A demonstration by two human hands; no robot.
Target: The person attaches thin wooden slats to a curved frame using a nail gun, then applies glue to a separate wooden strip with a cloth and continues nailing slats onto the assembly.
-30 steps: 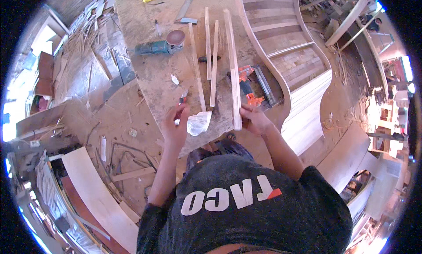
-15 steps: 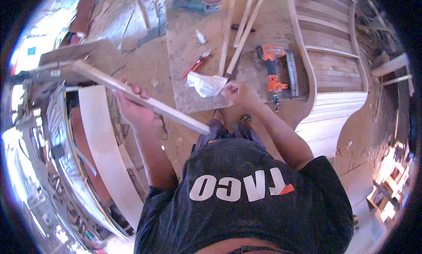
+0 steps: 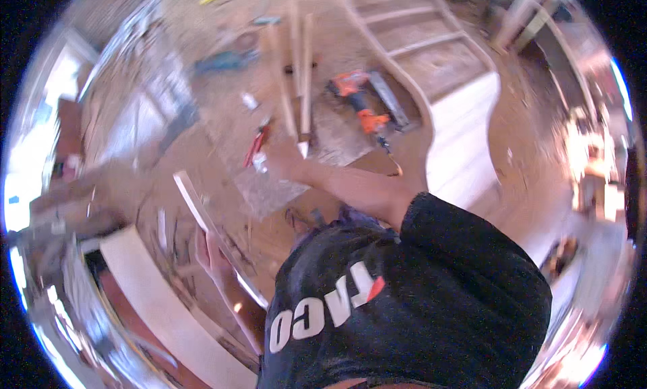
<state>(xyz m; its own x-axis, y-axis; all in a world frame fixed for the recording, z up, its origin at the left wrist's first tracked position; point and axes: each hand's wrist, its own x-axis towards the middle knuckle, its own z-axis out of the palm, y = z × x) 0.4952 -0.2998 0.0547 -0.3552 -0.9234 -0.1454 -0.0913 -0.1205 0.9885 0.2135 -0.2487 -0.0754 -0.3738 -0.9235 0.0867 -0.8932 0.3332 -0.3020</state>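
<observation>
My left hand (image 3: 213, 253) is wrapped round a long, pale wooden strip (image 3: 192, 199), which slants from the upper left down toward my shirt. Over the board on the ground reaches my right hand (image 3: 284, 160), blurred by motion. White bits of a plastic bag (image 3: 260, 163) show beside it; the hand covers the rest, and its fingers cannot be made out. Just past that hand lie red-handled pliers (image 3: 257, 145). Farther off are a small white bottle (image 3: 249, 101) and several loose wooden strips (image 3: 306, 86).
An orange and black nail gun (image 3: 362, 103) lies to the right, beside a curved slatted wooden piece (image 3: 465, 123). A teal power tool (image 3: 226, 61) rests at the far left of the board. Long pale planks (image 3: 145, 271) stand at the lower left, among scrap wood.
The view has turned, and my body leans. My left hand has lowered with the wooden strip, which is now steeper. My right hand has moved left over the plastic bag, toward the pliers.
</observation>
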